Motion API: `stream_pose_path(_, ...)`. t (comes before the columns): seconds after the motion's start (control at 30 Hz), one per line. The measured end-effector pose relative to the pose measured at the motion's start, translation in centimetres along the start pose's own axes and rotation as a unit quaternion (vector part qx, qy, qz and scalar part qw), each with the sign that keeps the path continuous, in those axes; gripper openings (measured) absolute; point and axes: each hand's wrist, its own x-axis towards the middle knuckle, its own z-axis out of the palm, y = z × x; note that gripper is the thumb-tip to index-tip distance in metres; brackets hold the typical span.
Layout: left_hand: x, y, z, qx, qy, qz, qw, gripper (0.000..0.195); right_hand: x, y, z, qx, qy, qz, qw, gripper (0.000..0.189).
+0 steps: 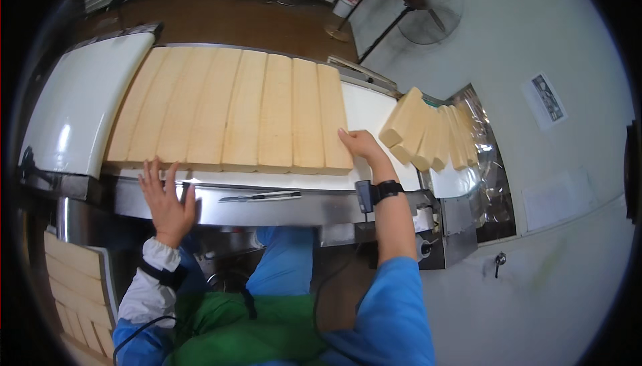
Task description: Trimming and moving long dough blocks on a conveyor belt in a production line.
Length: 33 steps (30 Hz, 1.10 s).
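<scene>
Long pale-yellow blocks lie side by side in a row on a white work surface. My left hand is spread at the near edge of the row, its fingertips against the front ends of blocks on the left. At the right end, my right hand rests against the side of the last block, thumb on its top edge. The other right fingers are mostly hidden. A slim knife-like cutter lies on the steel front ledge between my hands.
More such blocks lean in a fanned pile on the right, beside a wall opening with clear plastic strips. A glossy white cover borders the row's left. Stacked blocks stand lower left. A pedestal fan stands beyond.
</scene>
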Motion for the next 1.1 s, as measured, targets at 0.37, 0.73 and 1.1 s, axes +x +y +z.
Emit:
stream_pose_path(0.37, -0.2, 0.3, -0.8, 0.017, -0.032, 0.017, 0.999, 0.056, 0.4, 5.3, -3.9, -0.053, 0.411, 0.247, 0.876, 0.069)
stream_pose_path(0.73, 0.1, 0.4, -0.4, -0.021, -0.012, 0.023, 0.999, 0.055, -7.2, 9.3, -4.8, -0.185, 0.348, 0.276, 0.877, 0.05)
stream_pose_path(1.1, -0.1, 0.5, -0.8, -0.026, -0.004, 0.016, 1.0, 0.055, -9.4, 5.9, 2.1, -0.045, 0.242, 0.074, 0.967, 0.101)
